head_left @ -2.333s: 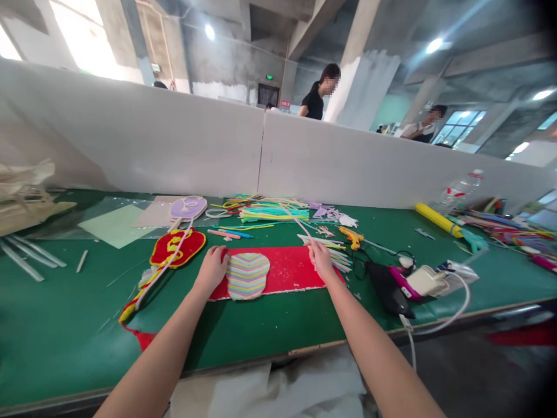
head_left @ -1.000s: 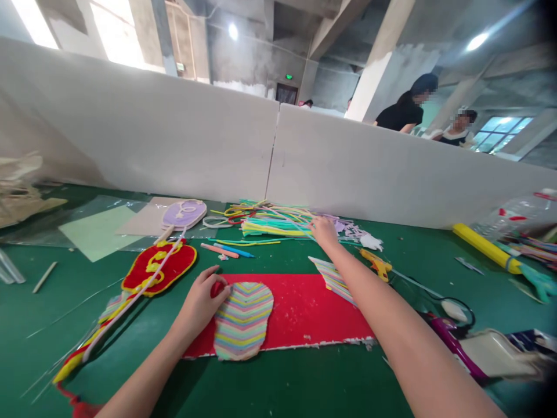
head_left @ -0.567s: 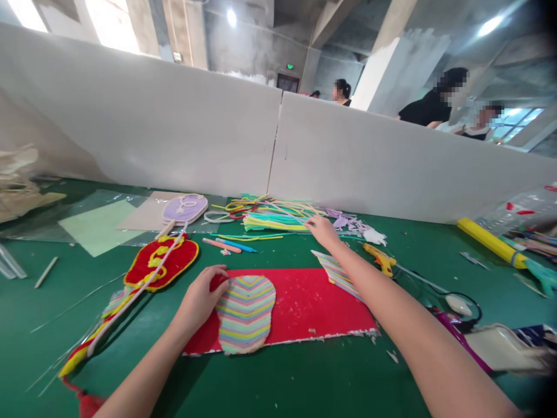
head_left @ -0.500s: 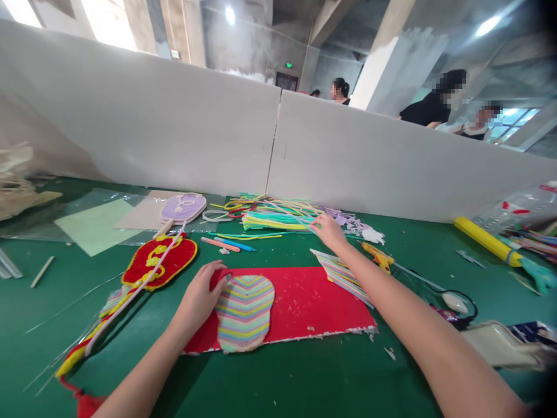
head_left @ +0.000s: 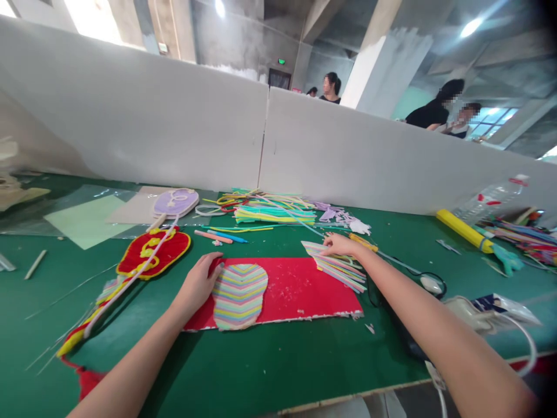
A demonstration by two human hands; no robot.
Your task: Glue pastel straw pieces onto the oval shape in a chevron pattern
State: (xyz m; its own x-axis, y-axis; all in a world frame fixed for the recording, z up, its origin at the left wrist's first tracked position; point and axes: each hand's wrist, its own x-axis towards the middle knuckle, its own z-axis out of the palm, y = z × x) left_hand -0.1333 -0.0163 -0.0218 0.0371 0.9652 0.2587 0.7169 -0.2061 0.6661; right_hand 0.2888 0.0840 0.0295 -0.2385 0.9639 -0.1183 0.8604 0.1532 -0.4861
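My left hand [head_left: 202,281] lies at the left edge of a striped pastel panel [head_left: 241,296], its fingers loosely apart and touching the edge. That rounded panel, with a chevron pattern, rests on a red board [head_left: 296,290]. My right hand [head_left: 342,245] has its fingers pinched on the end of a pale blue pipe cleaner [head_left: 300,219], which stretches back to the pipe cleaner pile [head_left: 274,215]. Below the right fingers a second striped piece [head_left: 339,271], with slanted loose ends, lies on the board's right part; my hand partly covers it.
A red and yellow fan [head_left: 152,255] and a lilac fan [head_left: 176,203] lie at left. Two pens [head_left: 220,237] lie behind the board. A yellow glue gun [head_left: 363,241] with a cord, a yellow tube [head_left: 463,230] and a plastic bottle [head_left: 491,200] are at right.
My right hand has moved right and toward me, drawing the pipe cleaner along from the pile. My left hand stays beside the striped panel. The view has shifted slightly.
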